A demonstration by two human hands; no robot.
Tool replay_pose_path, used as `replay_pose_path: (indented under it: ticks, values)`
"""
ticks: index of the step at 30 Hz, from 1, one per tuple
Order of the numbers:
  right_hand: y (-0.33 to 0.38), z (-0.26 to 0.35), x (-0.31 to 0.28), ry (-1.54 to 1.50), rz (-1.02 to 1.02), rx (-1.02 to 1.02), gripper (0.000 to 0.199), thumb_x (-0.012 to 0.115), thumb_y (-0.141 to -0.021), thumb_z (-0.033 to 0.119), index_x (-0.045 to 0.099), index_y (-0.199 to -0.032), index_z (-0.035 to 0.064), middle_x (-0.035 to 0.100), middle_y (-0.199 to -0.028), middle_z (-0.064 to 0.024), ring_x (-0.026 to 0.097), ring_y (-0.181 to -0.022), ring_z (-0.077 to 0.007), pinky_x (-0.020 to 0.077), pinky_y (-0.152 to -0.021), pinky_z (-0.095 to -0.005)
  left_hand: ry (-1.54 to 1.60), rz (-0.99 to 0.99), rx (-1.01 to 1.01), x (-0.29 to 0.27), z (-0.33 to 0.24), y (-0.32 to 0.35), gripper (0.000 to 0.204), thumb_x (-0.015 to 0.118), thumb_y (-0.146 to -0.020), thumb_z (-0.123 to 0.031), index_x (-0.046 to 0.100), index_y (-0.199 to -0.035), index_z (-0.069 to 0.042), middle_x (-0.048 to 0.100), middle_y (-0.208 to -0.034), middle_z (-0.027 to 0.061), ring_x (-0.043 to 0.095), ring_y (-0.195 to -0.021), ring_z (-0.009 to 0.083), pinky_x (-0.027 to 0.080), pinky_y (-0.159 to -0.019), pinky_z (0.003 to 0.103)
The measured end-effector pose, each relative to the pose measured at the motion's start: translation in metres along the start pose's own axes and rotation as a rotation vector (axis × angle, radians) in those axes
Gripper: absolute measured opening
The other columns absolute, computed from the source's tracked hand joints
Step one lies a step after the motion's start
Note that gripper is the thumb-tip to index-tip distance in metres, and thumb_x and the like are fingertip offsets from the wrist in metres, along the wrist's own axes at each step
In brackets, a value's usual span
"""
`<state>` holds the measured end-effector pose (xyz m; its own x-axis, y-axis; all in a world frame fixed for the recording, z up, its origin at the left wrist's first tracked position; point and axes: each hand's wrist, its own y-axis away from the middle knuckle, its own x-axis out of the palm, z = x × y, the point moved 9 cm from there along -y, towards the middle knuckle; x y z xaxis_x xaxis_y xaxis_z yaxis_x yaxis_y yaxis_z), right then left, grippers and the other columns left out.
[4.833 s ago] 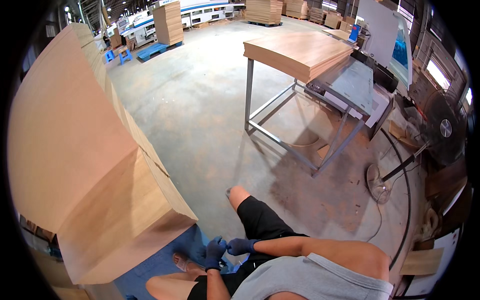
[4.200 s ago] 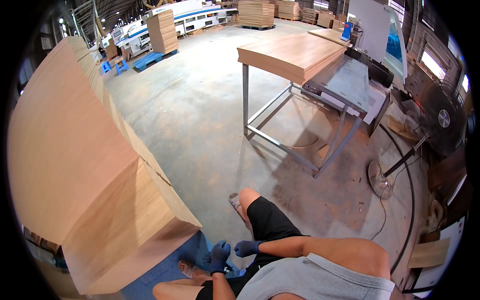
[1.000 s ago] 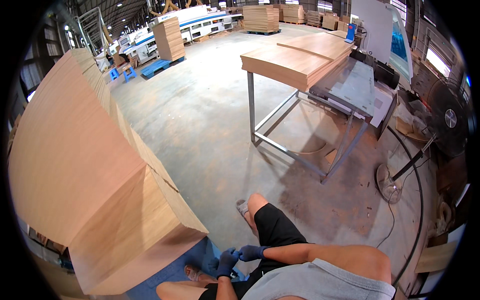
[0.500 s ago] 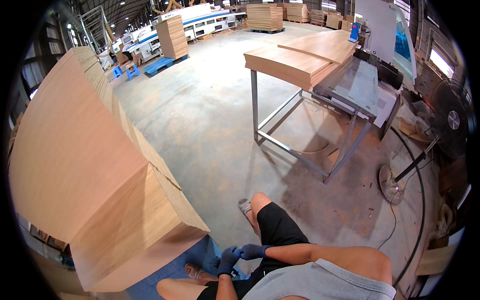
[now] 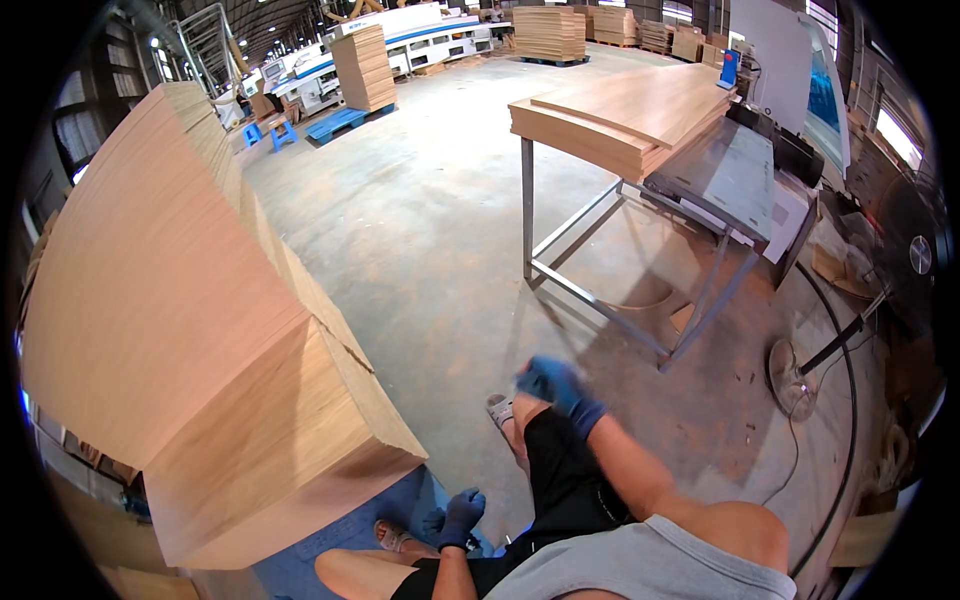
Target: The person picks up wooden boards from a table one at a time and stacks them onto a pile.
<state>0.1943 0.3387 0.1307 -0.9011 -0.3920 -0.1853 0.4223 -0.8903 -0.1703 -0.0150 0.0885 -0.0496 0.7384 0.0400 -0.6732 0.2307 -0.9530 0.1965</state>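
Observation:
My left hand (image 5: 462,513), in a dark blue glove, is low in the head view, beside the near end of the big stack of wooden boards (image 5: 240,440). Its fingers are curled in, and whatever they may hold is hidden. Above my right knee is my right hand (image 5: 562,388), gloved in the same blue and smeared by motion, so its finger position is unclear. The two hands are apart, and neither touches the boards. The left stack rests on a blue base (image 5: 335,548) next to my left leg.
A metal-framed table (image 5: 528,210) ahead right bears stacked boards (image 5: 580,140) beside a grey machine bed (image 5: 720,170). On the right stand a fan (image 5: 795,370) and a black cable (image 5: 850,400). Farther off are board stacks (image 5: 362,70), a blue pallet (image 5: 335,122) and blue stools (image 5: 283,135).
My right hand has left my left hand and swung forward and to the right, over the knee. My left hand stays about where it was. The view has shifted slightly.

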Motion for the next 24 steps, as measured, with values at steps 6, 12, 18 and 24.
replay_pose_path:
  ticks: [6,12,18,24]
  values:
    - [-0.102,0.061,-0.199,-1.272,-0.354,-0.036,0.030,0.054,-0.093,0.036,0.056,-0.092,0.0057,0.060,-0.089,-0.0123,0.061,-0.093,-0.0291,0.0497,-0.091,-0.0481,-0.019,0.015,0.046,0.007,-0.007,-0.010,0.036,0.053,-0.081,-0.028,0.068,-0.103,-0.005,0.065,-0.100,0.0215,0.063,-0.095,0.0373,0.049,-0.088,0.042]
    - [-0.161,0.133,-0.283,-1.228,-0.542,0.013,0.076,0.062,-0.081,0.059,0.040,-0.126,0.0015,0.053,-0.106,-0.0186,0.054,-0.108,-0.0397,0.0445,-0.093,-0.0596,-0.049,0.043,0.054,0.004,-0.022,-0.014,0.036,0.053,-0.081,-0.028,0.068,-0.103,-0.004,0.065,-0.101,0.0211,0.063,-0.096,0.0367,0.049,-0.087,0.042]
    - [-0.196,0.151,-0.280,-1.091,-0.390,-0.032,0.061,0.060,-0.085,0.045,0.042,-0.132,0.0102,0.052,-0.127,-0.0170,0.053,-0.114,-0.0358,0.0485,-0.091,-0.0540,-0.035,0.031,0.076,0.004,-0.016,-0.014,0.037,0.053,-0.081,-0.029,0.068,-0.103,-0.003,0.065,-0.104,0.0208,0.062,-0.098,0.0359,0.048,-0.089,0.042]
    - [-0.179,0.140,-0.251,-0.836,-0.462,-0.154,0.032,0.058,-0.089,0.026,0.053,-0.114,0.0064,0.058,-0.105,-0.0074,0.058,-0.097,-0.0194,0.0522,-0.082,-0.0356,0.007,0.012,0.086,-0.011,-0.038,-0.011,0.038,0.055,-0.081,-0.028,0.067,-0.106,-0.002,0.066,-0.103,0.0205,0.063,-0.099,0.0336,0.048,-0.090,0.040]
